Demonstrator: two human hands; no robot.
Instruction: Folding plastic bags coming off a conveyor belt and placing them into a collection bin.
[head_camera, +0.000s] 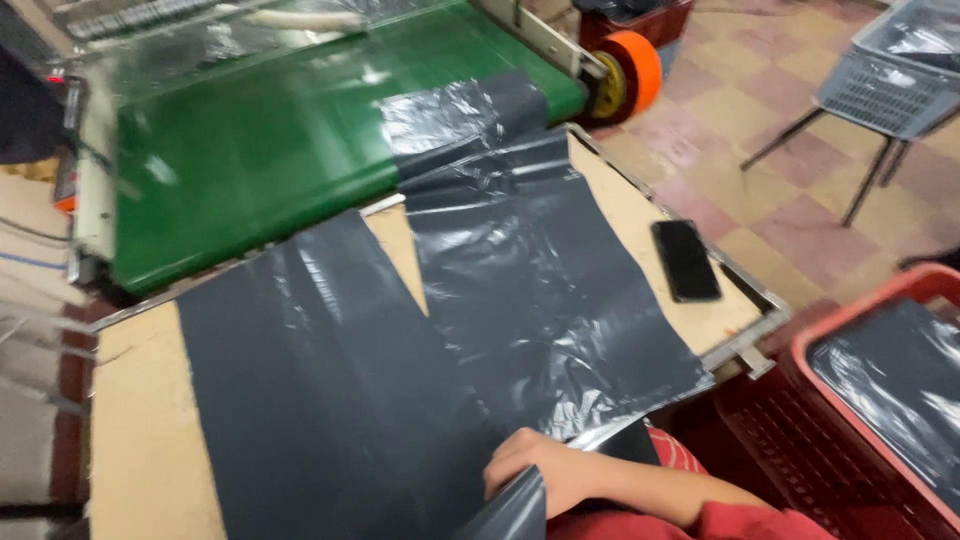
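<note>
Leftmost, green conveyor belt (250, 150) above cardboard-topped table (140, 440). Two dark grey plastic bags: left bag (320, 400) flat on table, right bag (540, 290) trailing off belt. Right hand (545, 470), fingers curled, pinching left bag's near edge. Left hand out of view. Black phone (686, 260) near table's right edge; red crate (880, 400) beyond.

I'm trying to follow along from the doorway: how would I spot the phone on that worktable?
Find the tan worktable below the green conveyor belt. Past the dark grey plastic sheets, near its right edge, lies the phone: small, flat, black and glossy, a rigid rectangle, unlike the wrinkled sheets.
</note>
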